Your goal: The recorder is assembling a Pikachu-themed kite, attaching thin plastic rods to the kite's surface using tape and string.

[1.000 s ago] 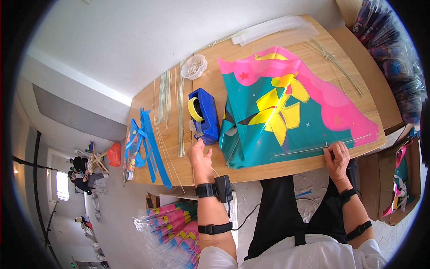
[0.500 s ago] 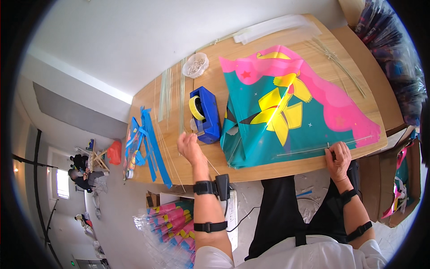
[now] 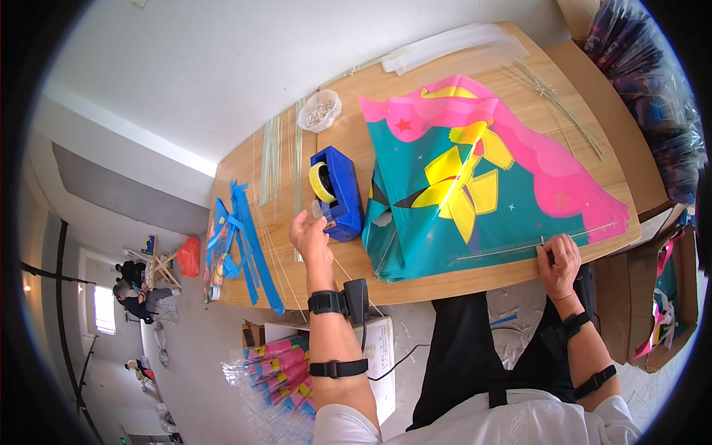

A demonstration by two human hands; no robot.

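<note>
A teal and pink kite sail (image 3: 512,185) with yellow figures lies on the wooden table, its left side folded and rumpled. Along its near edge runs a thin pale rod (image 3: 497,252). My right hand (image 3: 561,263) is closed over this edge, its fingertips on the rod beside a small pale crosspiece. Left of the sail stands a blue tape dispenser (image 3: 343,189) with a roll of yellowish clear tape (image 3: 321,182). My left hand (image 3: 311,241) is at the dispenser's near left side, thumb and fingers pinched at the tape's end, which barely shows.
Behind the dispenser sits a clear tub (image 3: 320,110) of small pale pieces. Thin rods (image 3: 271,167) and blue strips (image 3: 254,248) lie to the left, clear sheets (image 3: 452,48) at the back. Cardboard boxes (image 3: 630,304) flank the table on the right. People work far left.
My left hand has moved slightly left and forward, its fingers now closer in at the dispenser's tape end. My right hand stays at the rod on the sail's near edge.
</note>
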